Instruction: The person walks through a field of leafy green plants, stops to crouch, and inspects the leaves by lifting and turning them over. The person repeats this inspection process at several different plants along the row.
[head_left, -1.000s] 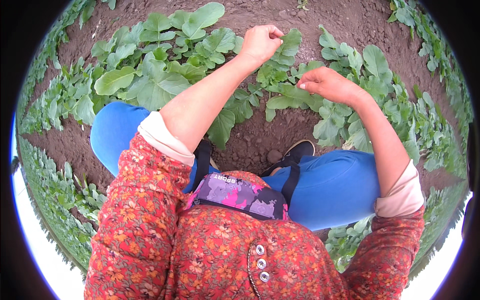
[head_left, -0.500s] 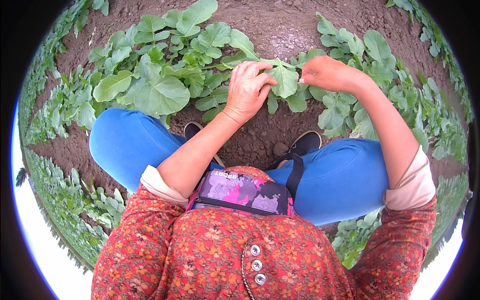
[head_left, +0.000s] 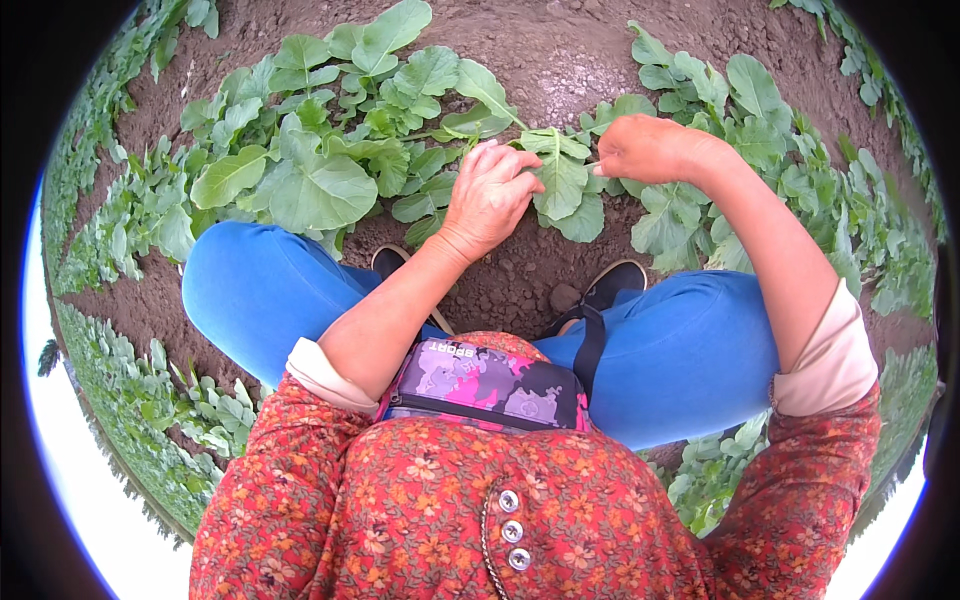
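Observation:
Low in front of me is a green plant with broad, lobed leaves, a pale midrib running down the nearest one. On its left side, my left hand has its fingers curled, thumb and index finger at the leaf's edge. My right hand is bent in from the right with thumb and fingers pinched together. A thin pale piece sticks out from that pinch towards the leaf; its kind is too small to make out.
A large leafy clump spreads to the left, and more plants grow on the right. Brown soil lies between my dark shoes. My blue-trousered knees flank the spot, and a patterned waist bag rests against me.
My left hand has shifted slightly left and down, and the leaf between my hands shows more fully. My right hand has moved slightly left; the thin pale piece shows more clearly at its fingertips.

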